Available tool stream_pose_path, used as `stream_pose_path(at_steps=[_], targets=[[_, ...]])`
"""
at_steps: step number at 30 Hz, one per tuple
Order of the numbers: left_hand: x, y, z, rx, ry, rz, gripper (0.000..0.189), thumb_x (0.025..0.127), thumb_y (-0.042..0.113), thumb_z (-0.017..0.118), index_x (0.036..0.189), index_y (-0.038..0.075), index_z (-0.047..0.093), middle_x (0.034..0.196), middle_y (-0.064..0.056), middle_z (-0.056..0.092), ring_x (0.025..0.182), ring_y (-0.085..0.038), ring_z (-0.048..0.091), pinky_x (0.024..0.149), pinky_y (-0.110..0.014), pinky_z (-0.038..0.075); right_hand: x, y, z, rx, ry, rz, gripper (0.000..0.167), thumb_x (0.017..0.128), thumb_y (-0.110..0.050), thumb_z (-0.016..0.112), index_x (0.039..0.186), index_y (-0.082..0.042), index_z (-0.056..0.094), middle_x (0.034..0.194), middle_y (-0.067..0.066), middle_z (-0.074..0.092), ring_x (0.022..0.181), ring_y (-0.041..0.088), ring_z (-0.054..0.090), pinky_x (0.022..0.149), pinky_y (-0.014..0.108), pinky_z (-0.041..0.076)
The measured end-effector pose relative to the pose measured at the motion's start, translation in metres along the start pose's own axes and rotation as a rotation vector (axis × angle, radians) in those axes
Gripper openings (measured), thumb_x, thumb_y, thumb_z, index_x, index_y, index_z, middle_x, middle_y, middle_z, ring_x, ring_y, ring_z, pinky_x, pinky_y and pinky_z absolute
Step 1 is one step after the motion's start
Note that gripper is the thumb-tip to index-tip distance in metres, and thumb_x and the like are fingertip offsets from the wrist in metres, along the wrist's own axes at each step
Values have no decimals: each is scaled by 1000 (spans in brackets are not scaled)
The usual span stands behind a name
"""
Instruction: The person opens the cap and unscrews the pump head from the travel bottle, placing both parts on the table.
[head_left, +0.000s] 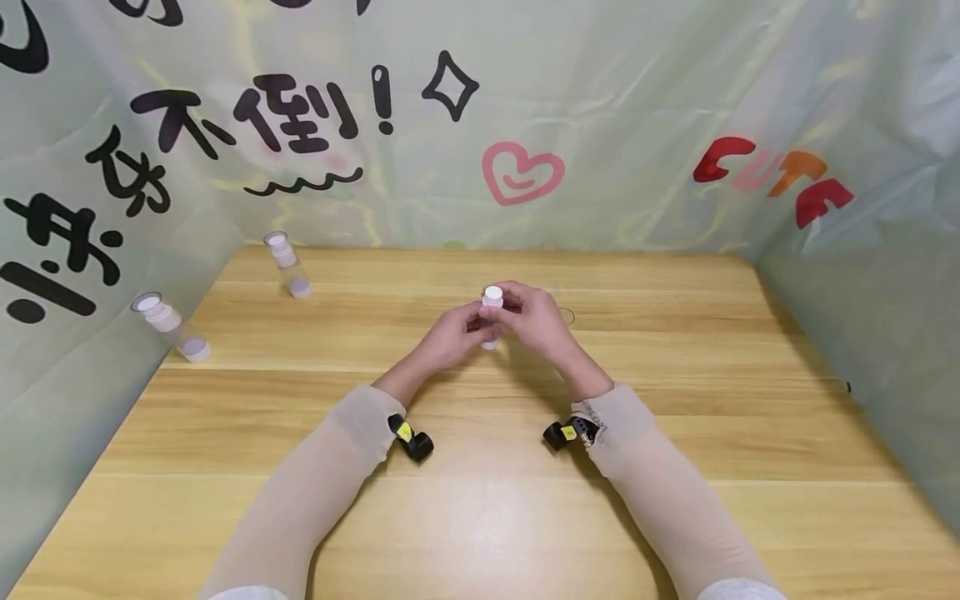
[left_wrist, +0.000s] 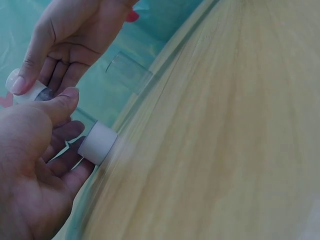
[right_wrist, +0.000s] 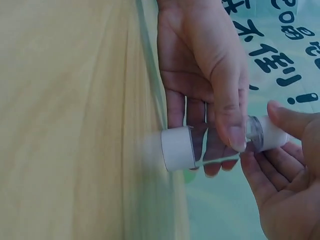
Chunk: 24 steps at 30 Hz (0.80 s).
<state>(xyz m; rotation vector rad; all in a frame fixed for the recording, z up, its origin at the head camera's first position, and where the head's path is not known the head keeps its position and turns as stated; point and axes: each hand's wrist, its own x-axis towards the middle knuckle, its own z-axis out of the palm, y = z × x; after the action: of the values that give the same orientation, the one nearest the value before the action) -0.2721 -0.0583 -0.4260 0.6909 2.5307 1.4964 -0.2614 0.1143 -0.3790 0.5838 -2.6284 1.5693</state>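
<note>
Both hands are on a small clear bottle [right_wrist: 217,145] with a white top [head_left: 492,296] and a white base [left_wrist: 98,142]. It stands upright, base close over or at the table. My left hand [head_left: 452,335] grips the clear body, thumb along one side and fingers behind it. Thumb and fingers of my right hand [head_left: 536,321] pinch the white top. In the head view the fingers cover most of the bottle's body. Just beyond the right hand, a clear cap [left_wrist: 129,72] stands on the table.
Two similar bottles with clear caps over their white tops stand at the left of the wooden table [head_left: 480,517], one bottle [head_left: 292,271] farther back and another bottle [head_left: 174,327] near the left edge. A printed curtain [head_left: 615,100] encloses the back and sides.
</note>
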Motion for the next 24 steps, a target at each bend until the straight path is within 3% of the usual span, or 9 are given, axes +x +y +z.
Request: stream_pose_path(at_steps=[5, 14, 24], targets=[[-1, -1, 0, -19, -8, -8, 44, 95, 22, 66, 135, 8, 56, 128, -9, 63, 115, -20, 61, 93, -29, 51, 2, 4, -6, 88, -38, 21, 38, 88, -15, 75, 121, -1, 63, 110, 13, 70, 104, 23, 66, 87, 35, 54], [0, 1, 0, -14, 2, -15, 42, 95, 24, 67, 133, 8, 58, 124, -8, 64, 113, -20, 61, 95, -32, 50, 3, 10, -18, 53, -81, -28, 35, 89, -14, 73, 121, -4, 67, 115, 10, 69, 104, 21, 66, 90, 34, 53], [-2, 0, 1, 2, 9, -35, 34, 94, 25, 69, 123, 9, 63, 117, -6, 66, 111, -20, 61, 96, -34, 50, -1, 10, -33, 44, -38, -14, 40, 89, -30, 73, 122, -6, 66, 116, 6, 69, 105, 20, 65, 92, 36, 52]])
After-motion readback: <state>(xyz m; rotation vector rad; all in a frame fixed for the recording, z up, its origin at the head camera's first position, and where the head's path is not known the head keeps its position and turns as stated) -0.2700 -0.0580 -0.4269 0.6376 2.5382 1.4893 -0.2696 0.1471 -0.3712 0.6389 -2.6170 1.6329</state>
